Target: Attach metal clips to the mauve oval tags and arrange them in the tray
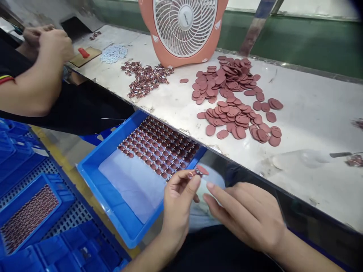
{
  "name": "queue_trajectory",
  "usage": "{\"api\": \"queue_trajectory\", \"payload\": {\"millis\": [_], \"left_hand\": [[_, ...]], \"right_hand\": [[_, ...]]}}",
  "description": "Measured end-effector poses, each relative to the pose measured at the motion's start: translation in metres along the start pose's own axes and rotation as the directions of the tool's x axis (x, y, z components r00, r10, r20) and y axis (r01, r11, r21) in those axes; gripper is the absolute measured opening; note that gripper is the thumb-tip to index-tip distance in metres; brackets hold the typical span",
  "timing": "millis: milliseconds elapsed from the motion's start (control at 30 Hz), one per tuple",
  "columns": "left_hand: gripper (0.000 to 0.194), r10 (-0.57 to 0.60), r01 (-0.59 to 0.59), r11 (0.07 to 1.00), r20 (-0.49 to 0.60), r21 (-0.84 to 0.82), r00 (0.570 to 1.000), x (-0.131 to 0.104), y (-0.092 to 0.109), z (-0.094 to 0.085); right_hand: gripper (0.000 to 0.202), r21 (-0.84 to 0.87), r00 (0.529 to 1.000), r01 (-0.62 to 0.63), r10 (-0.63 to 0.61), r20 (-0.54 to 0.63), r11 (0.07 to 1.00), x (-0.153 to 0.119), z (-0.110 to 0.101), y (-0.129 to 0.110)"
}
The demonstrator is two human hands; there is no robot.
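Between the thumb and fingertips of my left hand (181, 200) is a small dark red oval piece (202, 170), with a small part with thin wires at its near end. My right hand (249, 215) is just to the right, its fingers stretched out and slightly apart, with nothing visible in them. The fingertips point at the held piece without touching it. Beyond my hands, a blue tray (113, 211) holds rows of similar oval pieces with wired parts (159, 147) on a pale sheet.
On the white bench (312, 113) lie a heap of red oval pieces (227, 113), a pile of small wired parts (147, 79) and pale blue bits (114, 53). An orange fan (184, 56) stands behind. A co-worker's hands (53, 41) are at far left, above stacked blue trays (31, 211).
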State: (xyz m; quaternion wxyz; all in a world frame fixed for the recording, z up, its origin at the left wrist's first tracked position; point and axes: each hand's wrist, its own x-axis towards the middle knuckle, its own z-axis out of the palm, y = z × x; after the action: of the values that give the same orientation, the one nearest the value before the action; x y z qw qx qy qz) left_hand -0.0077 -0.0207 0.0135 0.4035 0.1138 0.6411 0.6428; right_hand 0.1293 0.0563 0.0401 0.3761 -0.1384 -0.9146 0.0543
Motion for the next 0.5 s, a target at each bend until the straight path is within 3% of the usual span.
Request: {"api": "queue_trajectory", "payload": {"millis": [100, 233, 300, 367, 500], "left_hand": [[0.037, 0.234, -0.147, 0.920, -0.210, 0.363, 0.949, 0.041, -0.007, -0.046], [0.036, 0.373, -0.083, 0.789, -0.368, 0.608, 0.852, 0.109, -0.014, -0.133], [0.028, 0.383, 0.008, 0.681, -0.365, 0.732, 0.848, 0.135, -0.016, -0.169], [0.023, 0.356, 0.093, 0.566, -0.344, 0.819, 0.869, 0.153, -0.018, -0.193], [0.030, 0.275, 0.192, 0.378, -0.308, 0.906, 0.911, 0.173, -0.024, -0.215]], "right_hand": [[0.019, 0.064, 0.999, 0.000, -0.003, 0.052, 0.998, -0.002, -0.012, -0.003], [0.015, 0.063, 0.996, -0.039, 0.033, 0.087, 0.997, -0.019, -0.022, 0.005], [0.017, 0.021, 0.994, -0.045, 0.042, 0.098, 0.999, -0.028, -0.023, 0.010], [0.015, -0.022, 0.993, -0.053, 0.055, 0.103, 0.998, -0.034, -0.023, 0.014], [0.014, -0.054, 0.993, -0.075, 0.080, 0.092, 0.996, -0.035, -0.021, 0.017]]}}
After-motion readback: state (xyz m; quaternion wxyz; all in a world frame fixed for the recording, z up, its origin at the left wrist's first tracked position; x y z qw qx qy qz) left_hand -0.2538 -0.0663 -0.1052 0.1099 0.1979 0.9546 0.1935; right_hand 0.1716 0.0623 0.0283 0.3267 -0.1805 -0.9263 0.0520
